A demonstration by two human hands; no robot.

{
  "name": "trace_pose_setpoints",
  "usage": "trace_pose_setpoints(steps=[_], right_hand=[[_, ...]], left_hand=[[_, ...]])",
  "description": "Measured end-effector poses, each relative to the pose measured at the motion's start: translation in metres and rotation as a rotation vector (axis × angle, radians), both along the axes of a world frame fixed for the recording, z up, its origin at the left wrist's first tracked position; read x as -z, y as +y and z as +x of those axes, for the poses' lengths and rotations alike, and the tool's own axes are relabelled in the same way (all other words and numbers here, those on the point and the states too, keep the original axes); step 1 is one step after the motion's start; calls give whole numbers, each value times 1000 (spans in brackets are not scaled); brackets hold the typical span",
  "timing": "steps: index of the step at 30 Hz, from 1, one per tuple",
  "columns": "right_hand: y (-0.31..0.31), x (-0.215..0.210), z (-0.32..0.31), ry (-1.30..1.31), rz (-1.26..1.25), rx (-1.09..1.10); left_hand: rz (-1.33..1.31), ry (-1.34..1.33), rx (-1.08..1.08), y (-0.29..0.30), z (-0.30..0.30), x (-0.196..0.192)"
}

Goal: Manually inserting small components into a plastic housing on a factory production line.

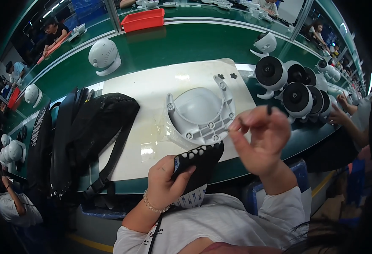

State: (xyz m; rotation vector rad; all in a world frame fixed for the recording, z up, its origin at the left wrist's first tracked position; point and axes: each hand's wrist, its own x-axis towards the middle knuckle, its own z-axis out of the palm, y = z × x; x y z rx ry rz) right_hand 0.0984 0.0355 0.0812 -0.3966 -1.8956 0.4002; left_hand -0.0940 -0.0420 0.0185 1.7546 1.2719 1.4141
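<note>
My left hand (164, 175) grips a black sheet of pads (200, 157), with a row of pale round openings along its top edge and printed white backing hanging below. Raised just right of a white plastic housing (196, 106), my right hand (262, 137) has its thumb and forefinger brought together. Whatever is between those fingertips is too small and blurred to make out. A dark bit (270, 110) shows at another finger. The housing lies on the cream mat (131, 163), its curved rim with several round ribbed posts facing up. Two black flower-shaped pieces (227, 76) lie beyond it.
A black bag (103, 118) with straps lies left of the mat. Several white-and-black round units (296, 99) crowd the right side, with a co-worker's hands (342, 112) close by. White rounded units (104, 57) and a red tray (142, 20) stand at the back.
</note>
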Motion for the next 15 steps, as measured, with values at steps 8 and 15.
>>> trace_pose_setpoints(steps=[8,15], right_hand=[[67,-26,4,77,-507,35],[67,-40,7,-79,-724,64]], left_hand=[[288,164,27,16,-2,0],[318,268,46,21,-3,8]])
